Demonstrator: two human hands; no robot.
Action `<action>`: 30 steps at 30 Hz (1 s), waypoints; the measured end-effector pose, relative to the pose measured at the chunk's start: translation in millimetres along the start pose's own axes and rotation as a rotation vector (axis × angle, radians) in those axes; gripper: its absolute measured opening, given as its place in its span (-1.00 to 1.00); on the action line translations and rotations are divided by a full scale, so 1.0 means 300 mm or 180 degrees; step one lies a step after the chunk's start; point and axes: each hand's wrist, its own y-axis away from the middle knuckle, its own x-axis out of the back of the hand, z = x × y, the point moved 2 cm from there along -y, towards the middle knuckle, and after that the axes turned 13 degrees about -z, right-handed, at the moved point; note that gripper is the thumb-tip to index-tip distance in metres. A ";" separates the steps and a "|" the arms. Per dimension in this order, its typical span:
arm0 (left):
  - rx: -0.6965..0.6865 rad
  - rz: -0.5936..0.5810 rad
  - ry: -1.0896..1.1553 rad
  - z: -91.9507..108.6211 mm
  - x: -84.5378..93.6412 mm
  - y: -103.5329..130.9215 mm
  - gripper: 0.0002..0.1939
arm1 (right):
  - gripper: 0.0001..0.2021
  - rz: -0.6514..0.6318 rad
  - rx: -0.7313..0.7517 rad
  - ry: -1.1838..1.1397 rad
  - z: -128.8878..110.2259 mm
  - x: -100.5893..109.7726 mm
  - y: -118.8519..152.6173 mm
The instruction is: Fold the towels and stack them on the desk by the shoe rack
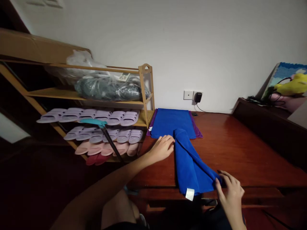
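Note:
A blue towel [189, 166] lies partly folded on the wooden table, narrow at its far end and wider at the near edge. A white label [190, 194] hangs from its near edge. My left hand [163, 147] has its fingers closed at the towel's far left edge. At the near right corner, my right hand [230, 188] pinches the cloth between thumb and fingers. Beyond the towel, a flat blue cloth [171, 123] rests on top of a purple cloth [198, 131], whose edges show on both sides.
A wooden rack [146, 92] on the left holds rows of lilac slippers [115, 118] and bagged grey items [110, 88]. A blue-topped pole [93, 122] leans before it. A dark raised ledge [268, 127] borders the table [216, 143] on the right. A black plug [198, 97] sits in the wall socket.

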 end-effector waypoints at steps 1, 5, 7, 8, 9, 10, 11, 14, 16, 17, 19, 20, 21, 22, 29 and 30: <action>0.0006 -0.0053 0.0014 0.026 -0.004 0.029 -0.85 | -0.55 -0.0025 0.0041 0.0115 -0.006 0.013 -0.003; -0.0075 -0.0227 0.0050 0.151 -0.021 0.120 -0.82 | -0.61 -0.0351 0.1094 0.0121 -0.132 0.092 -0.055; -0.0202 -0.0226 0.0052 0.210 -0.035 0.150 -0.67 | -0.65 -0.0823 0.1768 0.0208 -0.220 0.102 -0.101; -0.0288 -0.0241 0.0035 0.233 -0.045 0.163 -0.57 | -0.68 -0.1062 0.1959 0.0274 -0.256 0.093 -0.128; -0.0379 -0.0279 0.0011 0.251 -0.058 0.173 -0.49 | -0.72 -0.1260 0.2031 0.0328 -0.282 0.077 -0.156; -0.0458 -0.0335 -0.0014 0.264 -0.074 0.183 -0.44 | -0.74 -0.1408 0.2007 0.0355 -0.298 0.055 -0.185; -0.0509 -0.0406 -0.0031 0.271 -0.090 0.191 -0.40 | -0.74 -0.1539 0.1926 0.0353 -0.302 0.029 -0.213; -0.0497 -0.0605 -0.0026 0.269 -0.134 0.208 -0.35 | -0.66 -0.1893 0.1612 0.0283 -0.250 -0.040 -0.284; -0.0459 -0.0673 0.0010 0.261 -0.149 0.214 -0.33 | -0.61 -0.1893 0.1260 0.0389 -0.168 -0.059 -0.321; -0.0451 -0.0690 0.0034 0.258 -0.151 0.216 -0.32 | -0.59 -0.1830 0.1025 0.0519 -0.120 -0.060 -0.336; -0.0445 -0.0702 0.0100 0.255 -0.147 0.219 -0.33 | -0.58 -0.1686 0.0527 0.0868 -0.027 -0.051 -0.356; -0.0444 -0.0701 0.0141 0.255 -0.144 0.219 -0.33 | -0.58 -0.1634 0.0342 0.1032 0.010 -0.043 -0.360; -0.0447 -0.0700 0.0188 0.255 -0.139 0.219 -0.33 | -0.58 -0.1586 0.0236 0.1157 0.036 -0.036 -0.361; -0.0450 -0.0700 0.0238 0.257 -0.133 0.218 -0.34 | -0.58 -0.1518 0.0216 0.1227 0.049 -0.029 -0.361; -0.0373 -0.0521 0.0324 0.269 -0.075 0.200 -0.45 | -0.57 -0.1804 0.1354 0.0462 -0.113 -0.020 -0.334; -0.0238 -0.0416 0.0306 0.260 -0.071 0.201 -0.47 | -0.58 -0.1918 0.1416 0.0350 -0.137 -0.024 -0.325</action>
